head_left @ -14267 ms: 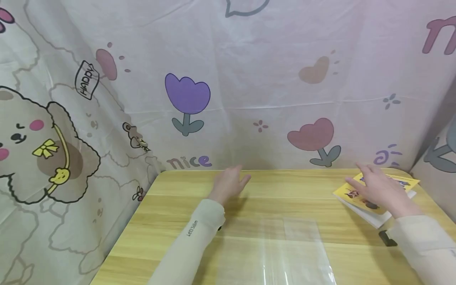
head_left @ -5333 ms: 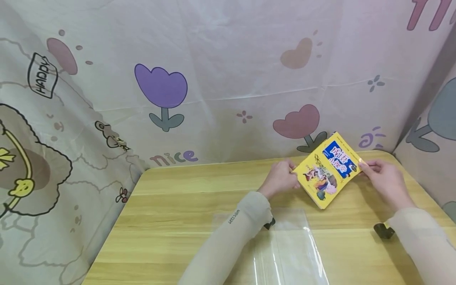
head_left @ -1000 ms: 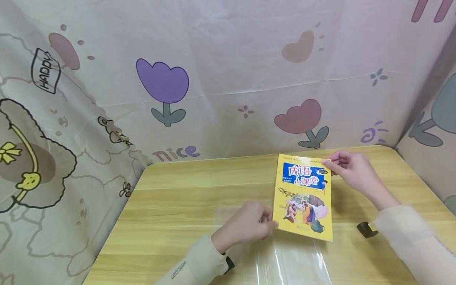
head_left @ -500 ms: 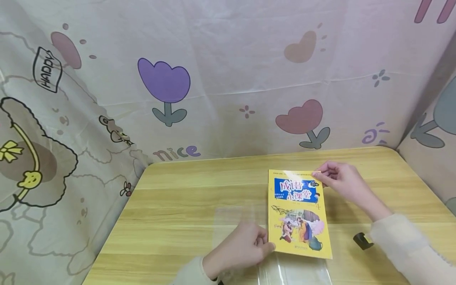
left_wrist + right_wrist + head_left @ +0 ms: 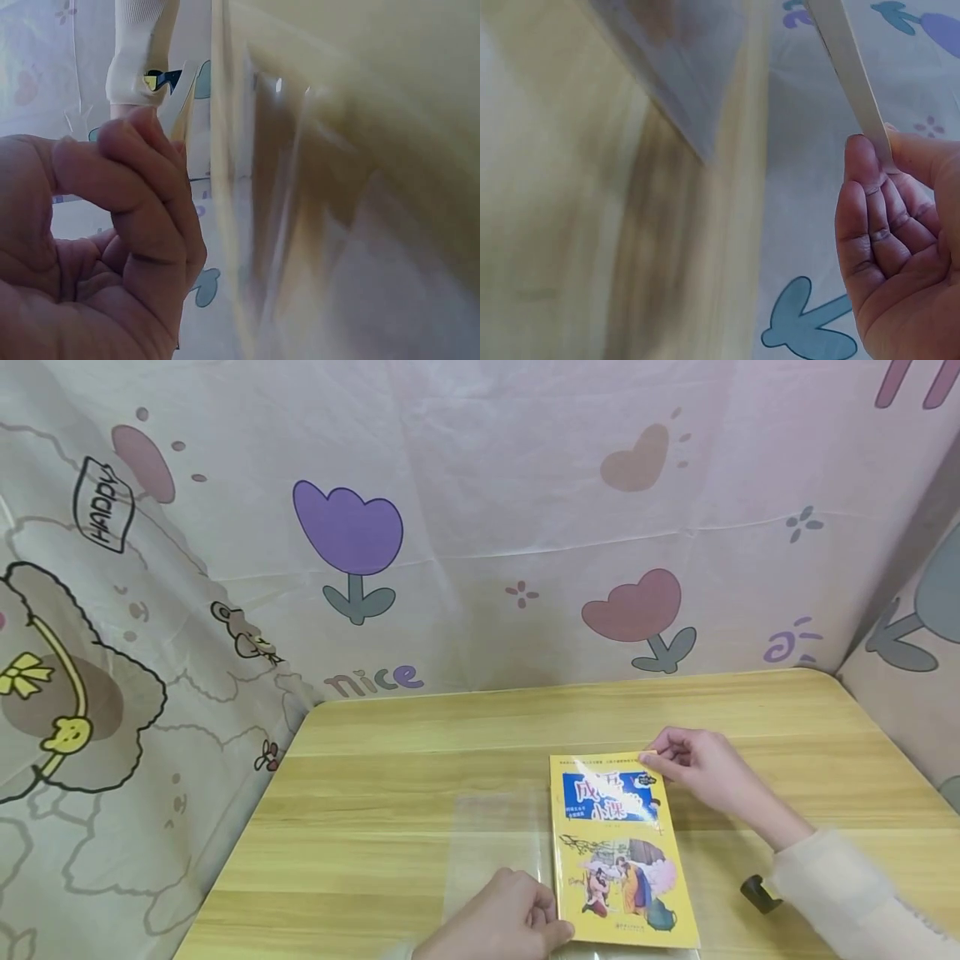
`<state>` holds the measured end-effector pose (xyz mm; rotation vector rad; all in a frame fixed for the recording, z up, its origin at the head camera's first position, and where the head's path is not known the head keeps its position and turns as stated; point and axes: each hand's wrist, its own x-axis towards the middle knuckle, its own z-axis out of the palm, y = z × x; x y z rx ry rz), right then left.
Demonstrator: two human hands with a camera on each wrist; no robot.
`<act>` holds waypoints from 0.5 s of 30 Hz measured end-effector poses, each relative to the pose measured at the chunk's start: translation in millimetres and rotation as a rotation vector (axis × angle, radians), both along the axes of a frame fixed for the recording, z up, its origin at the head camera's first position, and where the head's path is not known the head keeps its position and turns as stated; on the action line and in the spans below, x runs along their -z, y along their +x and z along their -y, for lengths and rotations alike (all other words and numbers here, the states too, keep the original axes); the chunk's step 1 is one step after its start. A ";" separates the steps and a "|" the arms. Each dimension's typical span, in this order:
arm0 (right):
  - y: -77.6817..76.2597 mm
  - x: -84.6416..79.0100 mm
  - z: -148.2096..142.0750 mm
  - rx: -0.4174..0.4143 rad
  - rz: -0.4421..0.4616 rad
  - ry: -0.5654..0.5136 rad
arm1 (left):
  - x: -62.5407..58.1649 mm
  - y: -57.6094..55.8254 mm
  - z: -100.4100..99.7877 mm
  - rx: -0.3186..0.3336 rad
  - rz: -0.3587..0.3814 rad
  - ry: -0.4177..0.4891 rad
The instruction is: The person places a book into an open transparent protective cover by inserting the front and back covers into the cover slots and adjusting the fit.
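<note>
A yellow book point(image 5: 618, 852) with a blue title panel and two drawn figures is held over a clear plastic book cover point(image 5: 491, 852) on the table. My left hand point(image 5: 498, 918) pinches the book's lower left corner, thumb on top. At the upper right corner, my right hand point(image 5: 697, 768) grips it between thumb and fingers. In the right wrist view the book point(image 5: 851, 71) appears edge-on between the thumb and fingers of the right hand point(image 5: 900, 225), raised off the wood. The left wrist view has the curled left hand point(image 5: 127, 210) beside the glossy plastic cover point(image 5: 285, 202).
The wooden table point(image 5: 375, 760) ends at a printed cloth point(image 5: 480, 527) hung behind it, with more cloth along both sides. A black wrist-worn device point(image 5: 761, 893) juts from under the right sleeve point(image 5: 847, 885).
Both hands have brought the book toward me and slightly left, lowering it over the plastic cover. Earlier it lay at the right of the table, then was lifted and turned upright.
</note>
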<state>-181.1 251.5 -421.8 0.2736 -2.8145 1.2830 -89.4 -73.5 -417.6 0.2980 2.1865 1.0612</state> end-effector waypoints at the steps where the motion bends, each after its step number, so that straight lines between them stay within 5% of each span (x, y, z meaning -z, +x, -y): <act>1: 0.9 1.6 1.0 -0.004 0.000 0.008 | 2.0 1.3 0.6 0.000 0.012 0.004; 15: 3.2 27.0 8.0 -0.058 0.014 0.027 | 24.6 8.9 3.0 0.009 0.065 0.003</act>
